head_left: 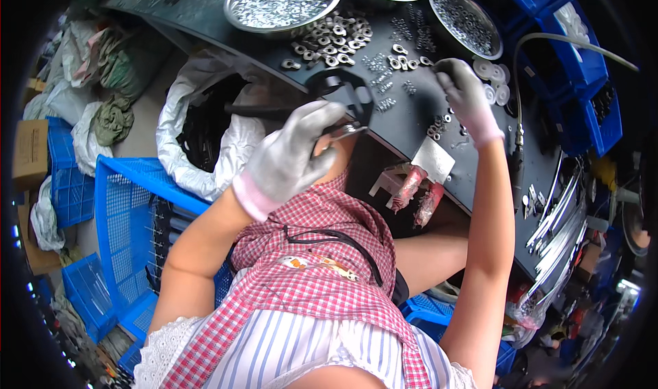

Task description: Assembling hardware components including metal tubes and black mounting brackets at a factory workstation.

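Observation:
My left hand (295, 149), in a grey-white glove with a pink cuff, is closed around a small dark metal piece with a ring-like end (348, 130). Just beyond its fingers is a black part (340, 91) with a broad head. A long dark bar (257, 111) runs left from it; whether my hand also grips this part is hidden. Over the bench, my gloved right hand (465, 94) has its fingers loosely bent and apart, with nothing visible in them. Close to it are small metal rings (439, 126), white plastic discs (491, 74) and several eyelet-shaped metal pieces (403, 60).
Metal bowls of small parts (282, 26) stand along the far side of the dark bench (411, 115). Blue bins (576, 53) and a hose (519, 108) flank the right. Wrapped red handles (410, 189) jut from the near edge. A white sack (175, 135) and blue crate (137, 176) are left.

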The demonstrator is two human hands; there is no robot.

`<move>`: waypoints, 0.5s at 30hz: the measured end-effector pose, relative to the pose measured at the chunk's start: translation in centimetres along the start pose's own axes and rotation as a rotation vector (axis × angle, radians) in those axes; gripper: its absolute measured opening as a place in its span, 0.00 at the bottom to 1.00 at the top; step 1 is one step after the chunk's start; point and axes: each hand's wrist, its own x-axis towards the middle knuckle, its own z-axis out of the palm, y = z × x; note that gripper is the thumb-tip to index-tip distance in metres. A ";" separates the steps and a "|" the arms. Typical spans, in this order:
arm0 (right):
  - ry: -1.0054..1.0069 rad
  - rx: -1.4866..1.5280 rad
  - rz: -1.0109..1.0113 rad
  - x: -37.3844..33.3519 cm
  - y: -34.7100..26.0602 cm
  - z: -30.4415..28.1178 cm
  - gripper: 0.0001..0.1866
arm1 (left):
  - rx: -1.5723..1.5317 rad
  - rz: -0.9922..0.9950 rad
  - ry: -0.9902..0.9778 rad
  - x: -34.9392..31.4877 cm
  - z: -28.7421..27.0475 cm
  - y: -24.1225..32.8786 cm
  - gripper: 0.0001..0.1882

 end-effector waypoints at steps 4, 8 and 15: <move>0.045 0.285 -0.209 -3.4 -10.4 -2.9 0.07 | 0.214 0.201 -0.038 1.9 0.4 0.2 0.39; 0.162 -0.168 -0.473 -5.7 -13.4 -3.4 0.13 | 0.223 0.384 -0.203 4.0 1.1 2.5 0.44; 0.233 -0.606 -0.392 -8.3 -13.7 -4.3 0.13 | 0.131 0.490 -0.152 5.3 3.4 3.4 0.43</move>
